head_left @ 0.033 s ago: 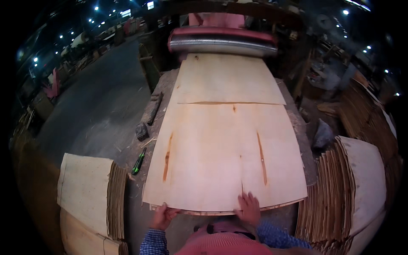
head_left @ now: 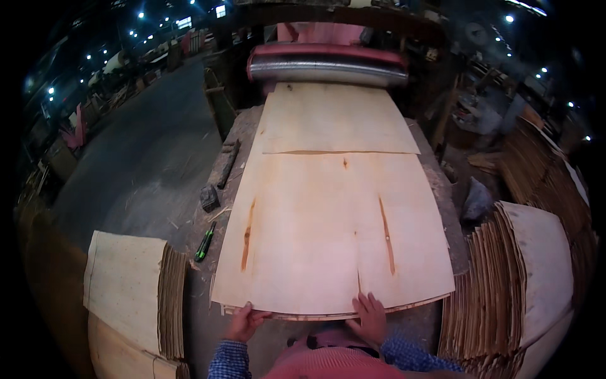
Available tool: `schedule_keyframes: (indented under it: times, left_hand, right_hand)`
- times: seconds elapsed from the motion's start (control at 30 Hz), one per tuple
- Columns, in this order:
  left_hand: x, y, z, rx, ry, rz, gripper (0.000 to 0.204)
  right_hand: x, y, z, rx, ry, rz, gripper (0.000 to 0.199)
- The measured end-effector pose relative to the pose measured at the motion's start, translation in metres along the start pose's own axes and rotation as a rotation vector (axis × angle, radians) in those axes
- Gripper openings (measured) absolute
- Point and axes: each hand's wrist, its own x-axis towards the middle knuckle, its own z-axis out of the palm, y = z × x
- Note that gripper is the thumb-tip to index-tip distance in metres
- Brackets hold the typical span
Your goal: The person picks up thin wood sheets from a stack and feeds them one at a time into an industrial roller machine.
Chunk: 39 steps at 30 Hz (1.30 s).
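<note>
A large pale veneer sheet (head_left: 315,234) with two reddish streaks lies on the worktable, on top of a few thinner sheets. My left hand (head_left: 246,321) grips its near edge at the left, thumb on top. My right hand (head_left: 369,316) lies flat on the sheet's near edge, fingers spread, beside a short split in the wood. A second veneer sheet (head_left: 334,117) lies beyond the first, reaching back to the metal roller (head_left: 328,68) of a red machine.
Stacks of veneer stand at the left (head_left: 129,290) and at the right (head_left: 524,278). A green-handled tool (head_left: 204,242), a dark block (head_left: 209,197) and a wood strip (head_left: 227,164) lie on the table's left side. A concrete floor (head_left: 145,158) stretches left.
</note>
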Motion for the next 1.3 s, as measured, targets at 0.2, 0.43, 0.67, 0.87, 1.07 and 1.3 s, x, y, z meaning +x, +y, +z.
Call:
schedule_keyframes:
  times: [0.2, 0.43, 0.67, 0.87, 1.07, 1.3]
  left_hand:
    - [-0.026, 0.063, 0.104, 0.158, -0.062, 0.194, 0.036]
    - [-0.069, 0.053, 0.077, 0.051, -0.039, 0.164, 0.036]
    - [-0.127, 0.051, 0.061, 0.055, -0.04, 0.129, 0.045]
    - [-0.058, 0.056, 0.066, 0.049, 0.006, 0.116, 0.045]
    - [-0.022, 0.085, 0.112, 0.022, 0.032, 0.237, 0.044]
    - [-0.024, 0.071, 0.005, -0.026, 0.47, 0.355, 0.024]
  right_hand:
    - [-0.006, -0.014, -0.052, 0.064, 0.088, 0.024, 0.07]
    - [0.001, -0.001, -0.083, -0.053, 0.208, -0.077, 0.067]
    - [-0.035, -0.032, -0.143, -0.067, 0.011, -0.066, 0.067]
    - [0.006, 0.0, -0.126, -0.03, 0.131, -0.085, 0.06]
    - [0.111, 0.028, -0.153, 0.039, 0.243, -0.136, 0.059]
    - [0.232, 0.083, -0.119, 0.08, 0.29, -0.184, 0.055]
